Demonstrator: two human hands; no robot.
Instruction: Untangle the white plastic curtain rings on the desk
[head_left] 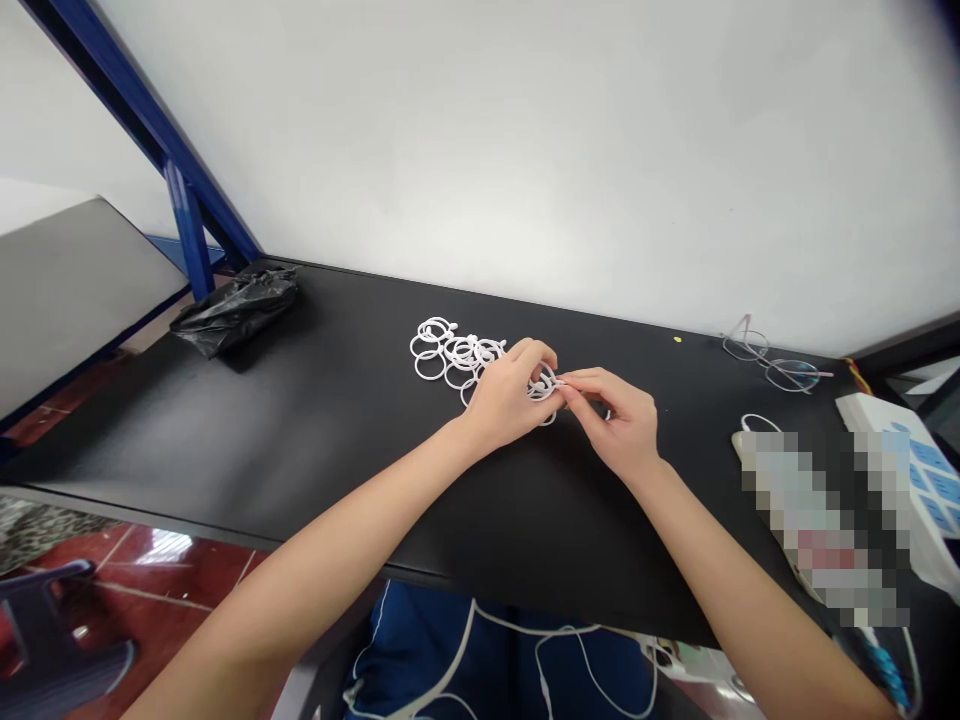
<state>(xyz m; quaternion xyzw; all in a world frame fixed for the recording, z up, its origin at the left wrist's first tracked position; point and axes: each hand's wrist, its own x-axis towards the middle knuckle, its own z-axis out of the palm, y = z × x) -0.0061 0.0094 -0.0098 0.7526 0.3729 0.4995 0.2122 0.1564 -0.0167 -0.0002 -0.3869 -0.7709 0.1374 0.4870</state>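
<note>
A pile of several white plastic rings (pixel 448 354) lies on the black table (pixel 315 440), toward the wall. My left hand (pixel 510 395) is curled at the pile's right end, fingers closed around one white ring (pixel 545 385). My right hand (pixel 619 420) meets it from the right, thumb and forefinger pinched on the same ring. Both hands hover just over the tabletop.
A crumpled black plastic bag (pixel 236 308) sits at the table's back left. Thin-framed glasses (pixel 776 362) lie at the back right near the wall. A white device with blue keys (pixel 911 465) is at the far right. White cables (pixel 525 650) hang below the front edge.
</note>
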